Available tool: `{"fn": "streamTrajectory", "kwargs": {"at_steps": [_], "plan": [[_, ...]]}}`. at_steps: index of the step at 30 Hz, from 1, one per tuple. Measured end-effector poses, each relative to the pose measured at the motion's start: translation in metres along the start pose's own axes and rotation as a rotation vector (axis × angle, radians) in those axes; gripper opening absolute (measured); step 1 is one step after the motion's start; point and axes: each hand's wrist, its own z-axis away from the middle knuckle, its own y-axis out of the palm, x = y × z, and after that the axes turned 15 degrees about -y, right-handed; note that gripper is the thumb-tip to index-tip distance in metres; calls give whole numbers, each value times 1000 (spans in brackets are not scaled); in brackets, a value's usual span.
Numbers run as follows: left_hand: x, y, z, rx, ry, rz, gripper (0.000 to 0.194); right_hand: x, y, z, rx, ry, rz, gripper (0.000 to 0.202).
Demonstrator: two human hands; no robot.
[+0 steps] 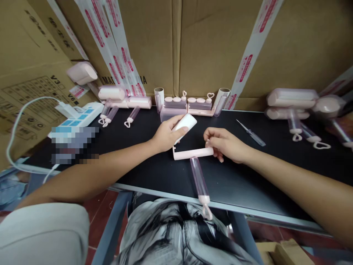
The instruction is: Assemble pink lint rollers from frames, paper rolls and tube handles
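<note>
White lint roll (190,121) clamped in L hand (167,135), over blk tabletop (157,171).
R hand (224,144), curled, by rt end of pink lint-roller frame (190,154), can't tell if gripping; handle (199,178) pts twd wearer.

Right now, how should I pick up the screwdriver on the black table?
I'd take the screwdriver by its see-through handle, coming from the near right side. It lies flat with that thicker end pointing toward your right and a bit toward you, while the thin shaft points away.
</note>
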Motion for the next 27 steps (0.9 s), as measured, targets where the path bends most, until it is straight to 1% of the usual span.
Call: {"fn": "streamTrajectory", "kwargs": {"at_steps": [2,4,5,7,9,11,13,14,15,17,19,22,24,27], "plan": [[-3,-5,-5,13,-71,10,77,-3,-6,0,-13,-82,219,10],[-8,-12,-9,72,-140,-19,81,-5,-11,0,-39,-211,453,8],[-10,-17,-10,99,-148,-46,82,-7,-13,0,-53,-266,545,10],[-12,-26,-11,118,-102,-135,82,-10,-15,0,-64,-322,665,14],[-12,-33,-11,114,-32,-232,79,-14,-15,1,-80,-344,713,15],[-10,-35,-11,100,11,-270,76,-17,-13,2,-138,-396,685,22],[-10,-34,-9,85,47,-250,71,-21,-11,4,-194,-485,559,41],[-10,-33,-7,84,65,-245,68,-22,-10,4,-201,-538,483,50],[-11,-32,-5,92,83,-255,66,-23,-9,5,-198,-586,413,53],[-14,-30,-1,106,135,-301,59,-24,-9,7,-193,-633,297,48],[-19,-29,3,79,220,-357,54,-23,-8,8,-218,-604,195,42],[-24,-31,4,14,342,-390,51,-21,-9,10,-258,-550,70,47],[-24,-31,3,21,350,-370,52,-19,-9,11,-262,-570,57,48],[-18,-27,1,91,275,-225,63,-18,-9,13,-260,-623,87,42]]}}
